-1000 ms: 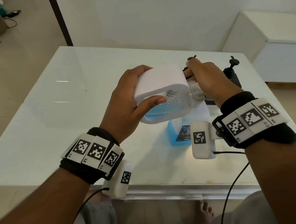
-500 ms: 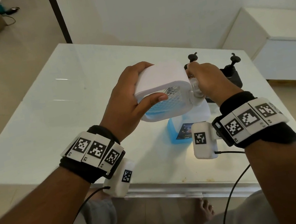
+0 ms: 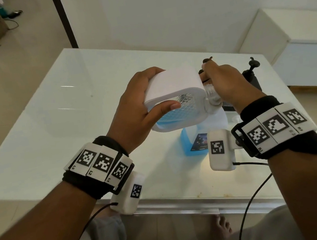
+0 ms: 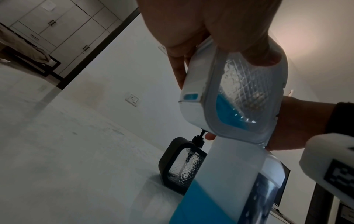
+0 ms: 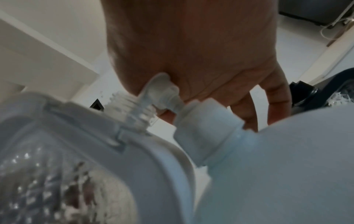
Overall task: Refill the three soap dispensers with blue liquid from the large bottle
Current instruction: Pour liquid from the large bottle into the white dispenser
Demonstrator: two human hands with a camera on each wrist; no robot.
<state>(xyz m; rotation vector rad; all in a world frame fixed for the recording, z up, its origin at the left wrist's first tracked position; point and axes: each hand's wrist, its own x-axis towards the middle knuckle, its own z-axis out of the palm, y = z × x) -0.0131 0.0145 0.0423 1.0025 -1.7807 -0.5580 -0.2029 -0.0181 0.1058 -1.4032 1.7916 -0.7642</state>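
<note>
A white soap dispenser (image 3: 173,88) lies tilted on its side above the table, neck to the right, with my left hand (image 3: 131,111) gripping its base end. Its clear patterned window (image 4: 241,94) shows blue liquid pooled low. My right hand (image 3: 224,82) is at the neck and grips a white pump piece (image 5: 162,86) just off the bare threads (image 5: 130,109). Below them stands the large bottle (image 3: 190,143) with blue liquid, its white cap (image 5: 206,121) on. Two black dispensers sit behind: one (image 4: 172,163) mostly hidden by my right hand, the other (image 3: 313,70) further right.
The white glass table (image 3: 52,136) stretches left and far of my hands. Its near edge (image 3: 187,204) runs just under my wrists. A white low cabinet (image 3: 296,42) stands beyond the table's right side. My knees and a bare foot show below.
Almost nothing: the white dispenser stays tilted in my left hand and my right hand stays at its neck, both shifted only slightly.
</note>
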